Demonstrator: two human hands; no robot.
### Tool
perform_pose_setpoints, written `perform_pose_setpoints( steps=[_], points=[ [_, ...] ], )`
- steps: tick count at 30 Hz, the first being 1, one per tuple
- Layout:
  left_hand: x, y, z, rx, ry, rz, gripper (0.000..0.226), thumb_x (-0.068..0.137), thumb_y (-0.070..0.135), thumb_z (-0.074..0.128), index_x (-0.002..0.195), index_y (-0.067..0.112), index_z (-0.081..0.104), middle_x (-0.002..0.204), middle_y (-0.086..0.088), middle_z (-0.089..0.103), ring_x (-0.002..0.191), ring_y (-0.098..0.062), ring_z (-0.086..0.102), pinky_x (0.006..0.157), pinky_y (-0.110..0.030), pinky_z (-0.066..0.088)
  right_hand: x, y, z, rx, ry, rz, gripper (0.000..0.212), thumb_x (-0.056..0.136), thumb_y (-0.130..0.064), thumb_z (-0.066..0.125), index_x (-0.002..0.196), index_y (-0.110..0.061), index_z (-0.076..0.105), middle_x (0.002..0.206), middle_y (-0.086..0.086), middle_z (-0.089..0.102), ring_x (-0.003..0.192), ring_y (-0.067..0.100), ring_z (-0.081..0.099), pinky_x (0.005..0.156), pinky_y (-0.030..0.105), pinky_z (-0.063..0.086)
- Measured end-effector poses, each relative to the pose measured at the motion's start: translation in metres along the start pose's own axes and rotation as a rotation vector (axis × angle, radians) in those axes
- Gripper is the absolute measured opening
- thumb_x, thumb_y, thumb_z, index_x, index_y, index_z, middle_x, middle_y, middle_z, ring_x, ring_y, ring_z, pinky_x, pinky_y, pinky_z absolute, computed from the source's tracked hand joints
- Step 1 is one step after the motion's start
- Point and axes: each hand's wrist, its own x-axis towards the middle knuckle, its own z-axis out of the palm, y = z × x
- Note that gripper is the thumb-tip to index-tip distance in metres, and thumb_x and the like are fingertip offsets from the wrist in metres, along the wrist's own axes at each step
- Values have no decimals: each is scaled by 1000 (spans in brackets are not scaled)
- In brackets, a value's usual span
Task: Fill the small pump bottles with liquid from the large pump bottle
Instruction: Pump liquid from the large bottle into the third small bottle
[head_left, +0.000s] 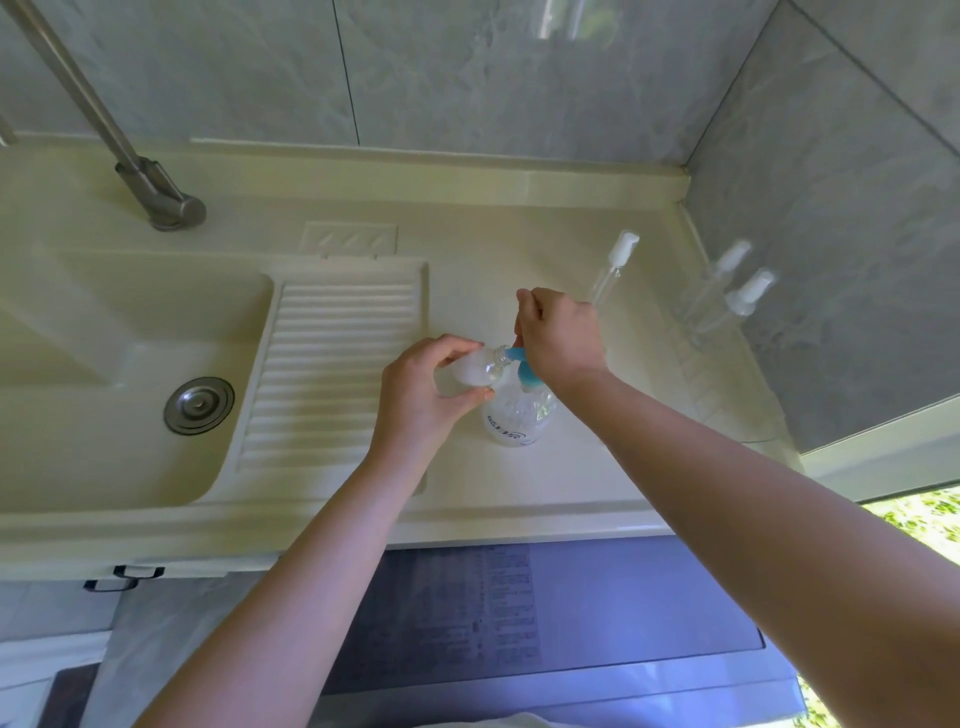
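Observation:
The large clear pump bottle (519, 422) stands on the cream counter, its blue pump head (521, 364) on top. My left hand (415, 395) grips a small clear bottle (480, 366), uncapped and tilted on its side, with its mouth against the blue spout. My right hand (561, 332) rests on the blue pump head with fingers curled. A small white pump top with a clear dip tube (615, 260) sticks out behind this hand, held in its fingers. Two more small pump bottles (727, 270) (748, 299) stand by the right wall.
A ribbed washboard slope (322, 364) leads left into the sink basin (104, 364) with a metal drain (199, 405). A steel faucet (156, 197) rises at the back left. Grey tiled walls close the back and right. The counter's front edge (467, 525) runs below my arms.

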Motion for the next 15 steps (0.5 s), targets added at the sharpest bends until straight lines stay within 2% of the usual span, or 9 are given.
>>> perform_pose_setpoints(
  steps=[6, 11, 15],
  points=[
    [0, 2, 0, 0, 0, 7, 42, 63, 10, 88, 100, 21, 71, 102, 17, 71, 96, -2, 63, 88, -11, 43, 6, 0, -3, 10, -55, -23, 42, 96, -33, 39, 72, -12, 66, 77, 7, 72, 76, 31, 68, 79, 40, 57],
    [1, 1, 1, 19, -12, 23, 42, 63, 12, 88, 100, 21, 71, 102, 17, 71, 96, 0, 62, 88, -10, 42, 3, 3, 1, -59, -18, -83, 41, 98, -33, 38, 74, -9, 62, 76, 13, 69, 72, 36, 66, 73, 44, 57],
    [0, -2, 2, 13, -10, 17, 42, 64, 12, 88, 101, 21, 71, 102, 16, 71, 96, 0, 62, 88, -10, 42, -1, 3, 3, -63, 24, -62, 41, 98, -35, 36, 77, -9, 59, 77, 12, 69, 75, 37, 64, 71, 42, 57]
  ],
)
